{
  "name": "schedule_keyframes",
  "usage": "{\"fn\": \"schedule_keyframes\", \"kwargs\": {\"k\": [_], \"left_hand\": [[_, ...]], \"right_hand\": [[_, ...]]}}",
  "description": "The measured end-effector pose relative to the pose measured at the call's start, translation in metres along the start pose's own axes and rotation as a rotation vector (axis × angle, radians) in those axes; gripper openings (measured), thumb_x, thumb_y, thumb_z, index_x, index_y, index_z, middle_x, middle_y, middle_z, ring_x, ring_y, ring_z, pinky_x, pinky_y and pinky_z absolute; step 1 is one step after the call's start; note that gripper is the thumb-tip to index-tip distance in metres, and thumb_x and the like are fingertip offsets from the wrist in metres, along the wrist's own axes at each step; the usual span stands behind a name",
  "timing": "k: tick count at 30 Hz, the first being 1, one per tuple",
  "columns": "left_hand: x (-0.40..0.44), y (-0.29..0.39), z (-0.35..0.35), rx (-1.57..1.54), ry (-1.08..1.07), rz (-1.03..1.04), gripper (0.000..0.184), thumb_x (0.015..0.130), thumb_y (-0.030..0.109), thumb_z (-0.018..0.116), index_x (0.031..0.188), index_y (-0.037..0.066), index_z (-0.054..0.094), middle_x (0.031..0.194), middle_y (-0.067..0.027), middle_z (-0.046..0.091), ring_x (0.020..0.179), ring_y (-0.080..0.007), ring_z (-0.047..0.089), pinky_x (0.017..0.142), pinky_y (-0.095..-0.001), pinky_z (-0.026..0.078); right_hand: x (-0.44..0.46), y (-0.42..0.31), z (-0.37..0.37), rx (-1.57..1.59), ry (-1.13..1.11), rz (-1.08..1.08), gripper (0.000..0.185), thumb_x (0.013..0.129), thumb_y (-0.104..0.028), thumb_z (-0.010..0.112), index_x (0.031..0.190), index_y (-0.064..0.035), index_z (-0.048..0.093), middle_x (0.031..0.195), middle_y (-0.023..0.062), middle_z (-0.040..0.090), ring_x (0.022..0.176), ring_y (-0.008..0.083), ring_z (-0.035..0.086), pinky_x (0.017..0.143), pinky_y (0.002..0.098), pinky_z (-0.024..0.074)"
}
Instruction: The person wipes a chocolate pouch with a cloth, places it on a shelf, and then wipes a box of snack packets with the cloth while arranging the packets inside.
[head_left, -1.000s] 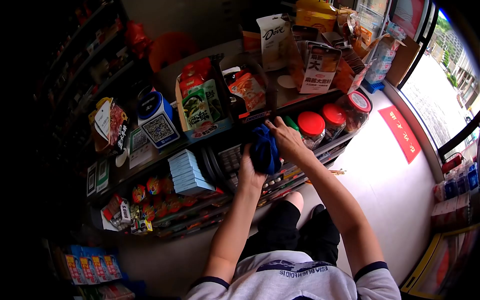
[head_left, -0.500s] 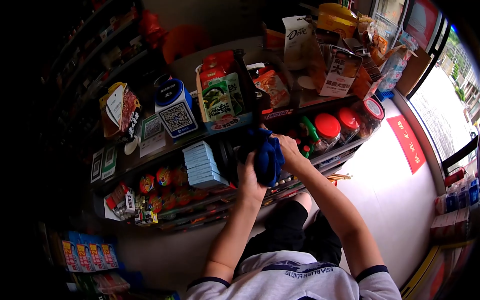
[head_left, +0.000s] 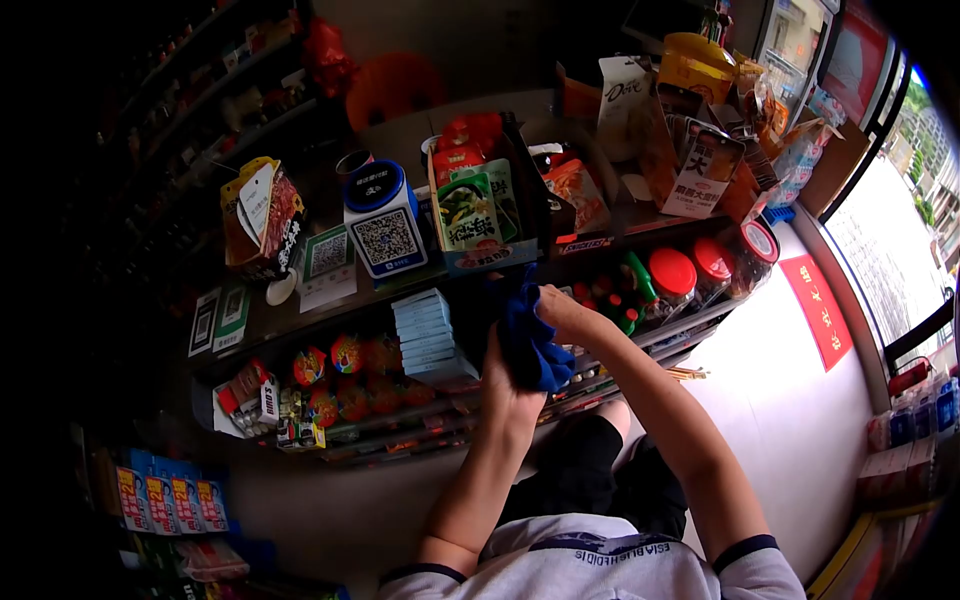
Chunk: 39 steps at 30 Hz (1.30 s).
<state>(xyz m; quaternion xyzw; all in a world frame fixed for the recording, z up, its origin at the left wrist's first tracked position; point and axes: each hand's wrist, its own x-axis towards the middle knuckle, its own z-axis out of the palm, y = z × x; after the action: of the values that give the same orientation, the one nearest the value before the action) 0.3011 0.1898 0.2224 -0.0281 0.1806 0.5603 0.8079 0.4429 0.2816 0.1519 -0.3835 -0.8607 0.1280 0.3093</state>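
**Trainee:** Begin at the left. What stands near the work?

**Instructor:** On the left half of the counter (head_left: pixel 268 321), near its front edge, is a blue-and-white QR-code stand (head_left: pixel 387 238). Right of it, on the shelf (head_left: pixel 203 408) below that edge, is a stack of light-blue boxes (head_left: pixel 428 335). A loose fold could catch the stack; hold the work clear of it.

**Trainee:** State of the left grip?

**Instructor:** The left hand (head_left: pixel 510 385) is closed around the lower left of the blue cloth (head_left: pixel 541 348). Some fingers are hidden behind fabric. Firm palm support should prevent slipping.

**Trainee:** Position of the cloth?

**Instructor:** Bunched between both hands, in front of the middle of the counter's front edge.

**Trainee:** And the right grip?

**Instructor:** The right hand (head_left: pixel 562 312) pinches the cloth's upper right side; fingertip contact is partly hidden. Handle one fold at a time, under light tension. Farther right, below the counter's right end, stand red-lidded jars (head_left: pixel 672 270); limit elbow swing toward them.
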Motion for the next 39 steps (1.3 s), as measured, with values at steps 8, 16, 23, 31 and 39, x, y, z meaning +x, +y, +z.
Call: {"fn": "schedule_keyframes", "kwargs": {"k": [8, 16, 23, 31, 39], "left_hand": [[-0.007, 0.009, -0.027, 0.028, -0.225, -0.088, 0.031, 0.095, 0.033, 0.06, 0.111, 0.006, 0.061, 0.096, -0.0038, 0.066, 0.086, -0.0135, 0.064, 0.076, -0.0253, 0.051], [-0.045, -0.016, -0.039, 0.343, 0.097, 0.156, 0.034, 0.091, 0.027, 0.065, 0.117, 0.005, 0.059, 0.104, -0.0044, 0.067, 0.091, -0.0153, 0.065, 0.08, -0.0284, 0.054], [-0.075, -0.014, -0.079, 0.44, -0.038, 0.028, 0.042, 0.09, 0.026, 0.067, 0.125, 0.005, 0.055, 0.113, -0.0068, 0.066, 0.105, -0.02, 0.064, 0.094, -0.035, 0.052], [-0.101, -0.008, -0.124, 0.786, -0.027, 0.0, 0.043, 0.083, 0.007, 0.071, 0.123, 0.003, 0.057, 0.113, -0.0047, 0.063, 0.103, -0.0159, 0.062, 0.095, -0.0323, 0.049], [-0.114, -0.022, -0.088, 1.677, -0.292, 0.662, 0.055, 0.077, -0.001, 0.072, 0.128, 0.002, 0.052, 0.115, -0.0134, 0.06, 0.107, -0.0271, 0.059, 0.096, -0.0387, 0.046]], "right_hand": [[0.024, -0.049, -0.03, 0.244, -0.193, 0.164, 0.065, 0.079, -0.013, 0.067, 0.139, -0.0024, 0.045, 0.121, 0.0235, 0.062, 0.115, 0.0331, 0.06, 0.094, 0.0378, 0.0474], [0.001, -0.069, -0.03, 0.365, -0.021, -0.086, 0.063, 0.082, -0.021, 0.067, 0.14, -0.0112, 0.045, 0.126, 0.0177, 0.06, 0.098, 0.0356, 0.067, 0.082, 0.0393, 0.0526], [-0.05, -0.082, -0.016, 0.305, -0.145, 0.104, 0.055, 0.081, -0.018, 0.066, 0.134, -0.0129, 0.052, 0.116, 0.0161, 0.066, 0.086, 0.0363, 0.068, 0.075, 0.0427, 0.054], [-0.153, -0.105, 0.036, 0.95, 0.134, 0.547, 0.051, 0.084, -0.005, 0.064, 0.133, -0.0016, 0.053, 0.113, 0.0087, 0.067, 0.105, 0.0247, 0.064, 0.087, 0.0362, 0.0503], [-0.159, -0.156, -0.005, 1.651, 0.381, 0.681, 0.053, 0.099, -0.034, 0.05, 0.143, -0.0054, 0.043, 0.118, 0.007, 0.061, 0.104, 0.0156, 0.06, 0.091, 0.0317, 0.047]]}}
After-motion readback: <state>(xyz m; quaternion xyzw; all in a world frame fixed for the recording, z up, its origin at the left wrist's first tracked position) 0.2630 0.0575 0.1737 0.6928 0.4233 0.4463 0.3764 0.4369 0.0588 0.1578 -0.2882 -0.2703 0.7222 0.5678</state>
